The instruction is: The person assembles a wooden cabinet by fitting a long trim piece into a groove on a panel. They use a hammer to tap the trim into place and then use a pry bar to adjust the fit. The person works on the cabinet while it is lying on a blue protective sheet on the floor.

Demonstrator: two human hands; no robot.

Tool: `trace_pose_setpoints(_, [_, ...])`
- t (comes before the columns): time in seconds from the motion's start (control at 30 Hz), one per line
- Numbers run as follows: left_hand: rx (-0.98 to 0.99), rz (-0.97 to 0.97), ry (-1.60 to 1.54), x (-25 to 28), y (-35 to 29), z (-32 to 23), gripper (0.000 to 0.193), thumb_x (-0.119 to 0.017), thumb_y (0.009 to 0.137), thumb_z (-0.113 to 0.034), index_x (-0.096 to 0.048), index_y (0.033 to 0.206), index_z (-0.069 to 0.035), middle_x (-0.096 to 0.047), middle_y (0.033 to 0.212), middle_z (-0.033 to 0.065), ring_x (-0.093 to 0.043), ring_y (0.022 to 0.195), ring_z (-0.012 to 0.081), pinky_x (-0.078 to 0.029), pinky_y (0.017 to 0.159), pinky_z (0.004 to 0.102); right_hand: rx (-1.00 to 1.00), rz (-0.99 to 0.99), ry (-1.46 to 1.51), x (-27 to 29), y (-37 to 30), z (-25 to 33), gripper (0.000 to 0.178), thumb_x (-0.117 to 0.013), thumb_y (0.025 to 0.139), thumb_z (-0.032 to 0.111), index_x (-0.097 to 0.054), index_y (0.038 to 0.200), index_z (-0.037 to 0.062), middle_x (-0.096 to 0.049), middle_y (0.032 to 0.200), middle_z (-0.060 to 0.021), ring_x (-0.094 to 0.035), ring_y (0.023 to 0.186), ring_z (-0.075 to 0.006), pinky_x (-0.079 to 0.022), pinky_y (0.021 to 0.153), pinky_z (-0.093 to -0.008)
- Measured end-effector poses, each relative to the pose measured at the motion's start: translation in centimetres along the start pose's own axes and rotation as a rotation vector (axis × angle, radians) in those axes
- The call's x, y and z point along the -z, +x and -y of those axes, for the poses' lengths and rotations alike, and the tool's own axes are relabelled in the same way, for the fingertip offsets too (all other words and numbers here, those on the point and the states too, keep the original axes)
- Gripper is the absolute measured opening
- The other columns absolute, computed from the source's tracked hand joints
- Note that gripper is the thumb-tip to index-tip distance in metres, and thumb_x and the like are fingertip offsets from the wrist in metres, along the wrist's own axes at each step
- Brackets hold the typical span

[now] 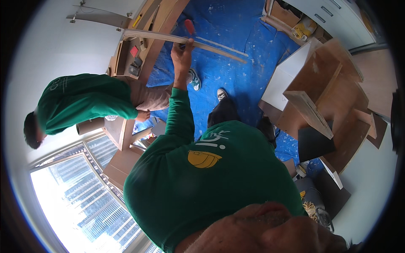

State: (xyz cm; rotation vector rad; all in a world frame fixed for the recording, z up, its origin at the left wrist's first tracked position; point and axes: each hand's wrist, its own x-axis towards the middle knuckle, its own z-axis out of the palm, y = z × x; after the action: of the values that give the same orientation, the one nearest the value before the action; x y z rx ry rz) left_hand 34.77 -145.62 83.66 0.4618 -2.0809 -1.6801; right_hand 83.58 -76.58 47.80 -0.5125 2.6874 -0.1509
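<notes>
My left hand (181, 57) is stretched far out ahead, its fingers closed round a long, thin wooden strip (213, 50). The strip runs from a white panel at the upper left out over the floor, and it bends slightly in the fisheye picture. A red object (189, 26), too small to name, shows just beyond the hand. Past the strip lies a narrow pale strip (223, 47) on the blue sheet. My right hand is out of sight behind my body.
A co-worker in a green top (84, 101) bends over at the left, by a wooden frame. Blue sheeting (249, 80) covers the floor. Brown wooden cabinet parts (325, 92) stand at the right. A white drawer unit (329, 17) is at the upper right, a window (80, 189) at the lower left.
</notes>
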Motion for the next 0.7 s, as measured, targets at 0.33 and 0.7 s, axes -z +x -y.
trace_pose_setpoints(0.33, [-0.062, -0.026, -0.266, 8.2, 8.1, 1.7, 0.040, -0.061, 0.101, -0.006, -0.041, 0.130, 0.012, -0.064, 0.122, 0.0247, -0.066, 0.108, 0.0230, -0.060, 0.097, 0.0368, -0.899, 0.128, 1.086, 13.5, 16.3, 13.9, 0.029, -0.071, 0.090, 0.041, -0.068, 0.088, 0.0127, -0.061, 0.075, -0.0095, -0.059, 0.063, -0.0284, -0.048, 0.058, -0.0445])
trace_pose_setpoints(0.7, [-0.167, 0.055, -0.277, 9.5, 17.0, 1.5, 0.040, -0.055, 0.105, -0.008, -0.038, 0.138, 0.008, -0.059, 0.131, 0.0239, -0.062, 0.122, 0.0298, -0.052, 0.107, 0.0414, -0.894, 0.066, 1.143, 17.3, 35.3, 16.0, 0.036, -0.073, 0.090, 0.045, -0.064, 0.079, 0.0125, -0.051, 0.066, -0.0044, -0.050, 0.055, -0.0216, -0.042, 0.052, -0.0405])
